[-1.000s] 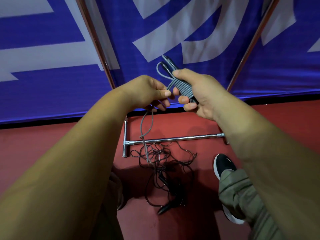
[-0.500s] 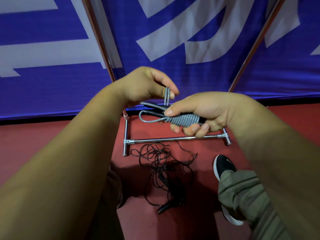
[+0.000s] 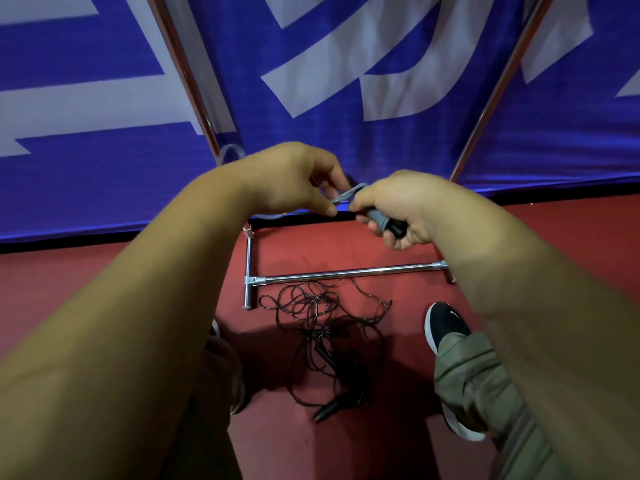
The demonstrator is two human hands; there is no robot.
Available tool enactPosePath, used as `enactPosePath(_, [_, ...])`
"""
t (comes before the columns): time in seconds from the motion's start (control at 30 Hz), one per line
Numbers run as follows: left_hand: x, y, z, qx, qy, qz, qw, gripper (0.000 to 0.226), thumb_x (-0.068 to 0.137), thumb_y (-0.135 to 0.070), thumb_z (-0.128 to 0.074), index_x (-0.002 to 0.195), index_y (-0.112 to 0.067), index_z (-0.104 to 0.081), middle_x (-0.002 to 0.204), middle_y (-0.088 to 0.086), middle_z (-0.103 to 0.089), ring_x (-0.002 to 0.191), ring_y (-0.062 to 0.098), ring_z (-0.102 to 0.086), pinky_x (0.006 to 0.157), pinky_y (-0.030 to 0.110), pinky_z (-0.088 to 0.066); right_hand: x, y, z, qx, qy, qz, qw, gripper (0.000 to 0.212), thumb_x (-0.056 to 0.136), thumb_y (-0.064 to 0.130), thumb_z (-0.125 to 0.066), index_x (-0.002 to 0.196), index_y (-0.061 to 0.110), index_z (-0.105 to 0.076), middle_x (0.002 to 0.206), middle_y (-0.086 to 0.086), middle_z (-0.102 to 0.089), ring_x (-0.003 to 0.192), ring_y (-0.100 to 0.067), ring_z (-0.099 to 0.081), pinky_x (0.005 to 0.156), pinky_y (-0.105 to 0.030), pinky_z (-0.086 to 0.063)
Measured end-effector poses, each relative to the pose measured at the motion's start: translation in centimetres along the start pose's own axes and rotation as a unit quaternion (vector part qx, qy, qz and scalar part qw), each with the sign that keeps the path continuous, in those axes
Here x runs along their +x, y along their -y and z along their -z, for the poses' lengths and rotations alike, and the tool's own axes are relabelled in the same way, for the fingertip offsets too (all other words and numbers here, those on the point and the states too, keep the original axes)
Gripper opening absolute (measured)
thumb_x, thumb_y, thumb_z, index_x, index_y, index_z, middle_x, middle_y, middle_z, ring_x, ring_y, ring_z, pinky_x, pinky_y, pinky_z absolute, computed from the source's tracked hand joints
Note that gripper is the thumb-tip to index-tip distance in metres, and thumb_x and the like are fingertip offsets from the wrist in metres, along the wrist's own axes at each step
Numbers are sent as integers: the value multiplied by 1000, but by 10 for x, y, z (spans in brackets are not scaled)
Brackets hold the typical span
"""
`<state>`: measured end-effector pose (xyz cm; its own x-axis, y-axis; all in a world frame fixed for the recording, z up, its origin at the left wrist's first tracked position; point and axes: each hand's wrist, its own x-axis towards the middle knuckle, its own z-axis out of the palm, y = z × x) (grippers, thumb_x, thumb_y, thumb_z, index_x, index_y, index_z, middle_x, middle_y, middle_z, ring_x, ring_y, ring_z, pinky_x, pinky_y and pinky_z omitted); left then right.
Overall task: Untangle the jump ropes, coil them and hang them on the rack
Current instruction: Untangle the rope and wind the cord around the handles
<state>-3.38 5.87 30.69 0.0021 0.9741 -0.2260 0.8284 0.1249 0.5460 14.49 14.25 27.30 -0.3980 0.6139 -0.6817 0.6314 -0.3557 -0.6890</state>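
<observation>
A coiled grey jump rope (image 3: 379, 218) is gripped in the curled right hand (image 3: 398, 209), and its loose end is pinched by the left hand (image 3: 294, 181). Below, a tangled black rope (image 3: 322, 323) is seen on the red floor (image 3: 69, 289), just nearer than the rack (image 3: 346, 273) base bar.

We stand on a red floor (image 3: 104, 289). On it rests the base of the chrome rack (image 3: 349, 273), a long crossbar joined at its left end to a short foot bar (image 3: 248, 265). Just in front lies a tangled black jump rope (image 3: 322, 327), with one handle (image 3: 327, 412) at its near end. Our black sneaker (image 3: 446, 323) is planted to the right of the tangle.
</observation>
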Motion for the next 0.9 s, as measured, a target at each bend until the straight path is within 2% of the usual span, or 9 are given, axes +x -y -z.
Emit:
enactPosePath(0.07, [1,1,-3,-1,-9,35,999,25,84,-24,-88,105,-26,-74,87,-10,-78,74,-4,-71,73,21,-52,0,3,1,36,-18,26,999,6,94,22,-69,91,22,-64,78,3,-67,52,-8,-54,52,-21,-37])
enactPosePath(0.2, [1,2,-10,-111,-14,98,989,26,83,-16,-90,100,-10,-73,85,9,-79,76,20,-79,68,33,-66,-5,8,0,96,5,65,993,13,90,35,-71,92,23,-66,81,0,-68,54,-11,-55,52,-23,-36])
enactPosePath(0.33, [0,1,-11,-197,-17,140,970,30,88,-24,-86,104,-2,-72,81,16,-73,69,19,-77,57,24,-59,-5,8,-3,142,13,79,987,37,95,62,-66,99,25,-67,79,0,-66,54,-12,-54,48,-22,-35])
enactPosePath(0.5, [-1,2,-9,-255,-48,117,959,35,100,-40,-70,98,-6,-76,78,13,-53,58,15,-67,56,24,-57,-5,8,-3,160,-10,102,982,39,101,61,-63,103,23,-69,83,-1,-66,55,-11,-53,48,-22,-34])
enactPosePath(0.6, [2,0,-8,-401,-27,86,912,34,109,-39,-55,99,-10,-68,79,4,-66,71,18,-71,72,35,-62,-5,9,-3,174,-30,104,979,40,100,62,-65,104,22,-70,84,-1,-66,55,-11,-53,47,-22,-34])
enactPosePath(0.67, [4,-2,-8,-474,-21,97,875,37,113,-39,-45,101,-11,-65,76,2,-66,62,15,-65,77,38,-60,-5,9,-3,177,-37,106,978,42,98,62,-66,106,22,-70,86,-1,-66,55,-11,-54,47,-22,-34])
enactPosePath(0.73, [4,-5,-6,-512,-7,99,853,36,114,-33,-39,100,-11,-63,65,-2,-51,46,10,-41,60,33,-53,-6,9,-3,183,-34,108,977,43,96,64,-67,108,23,-72,86,-1,-66,55,-10,-54,47,-22,-33])
enactPosePath(0.8, [4,-5,-3,-534,9,86,841,31,109,-24,-35,101,-9,-61,61,-3,-35,43,10,-21,45,26,-31,-6,10,-1,195,-29,108,974,46,95,65,-68,113,22,-75,83,0,-66,55,-10,-54,46,-22,-32])
enactPosePath(0.9, [6,0,-4,-495,6,47,867,29,103,-18,-35,106,-7,-62,62,1,-35,49,14,-17,45,27,-19,-7,13,4,220,0,96,971,47,95,63,-67,116,21,-74,79,3,-63,52,-8,-51,43,-20,-30])
